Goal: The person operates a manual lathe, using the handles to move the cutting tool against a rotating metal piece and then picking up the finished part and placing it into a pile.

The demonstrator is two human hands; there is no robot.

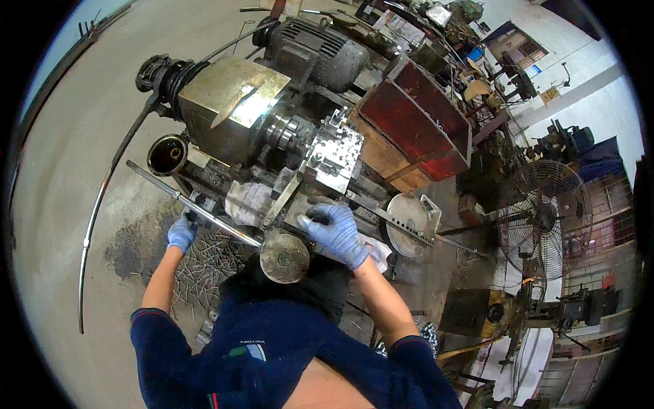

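Observation:
My left hand [182, 235], in a pale blue glove, is closed at the lower left side of a small lathe-like machine, by a dark fitting [199, 205]; what its fingers hold is hidden. My right hand [338, 235], gloved alike, curls round a dark rounded part [317, 214] in front of the metal tool block [336, 161]; I cannot make out what that part is. A flat bar lever [283, 199] slants down from the block. Left of my right hand sits a round grey disc [285, 258]. Behind the block is the spindle chuck [283, 131].
A long metal rod [194, 204] crosses between my hands. A white cloth [248, 202] lies on the machine. Behind are a brassy housing [231, 95], a motor [317, 54] and a red metal bin [415, 112]. Thin metal scraps [204, 273] litter the floor; a fan [545, 218] stands right.

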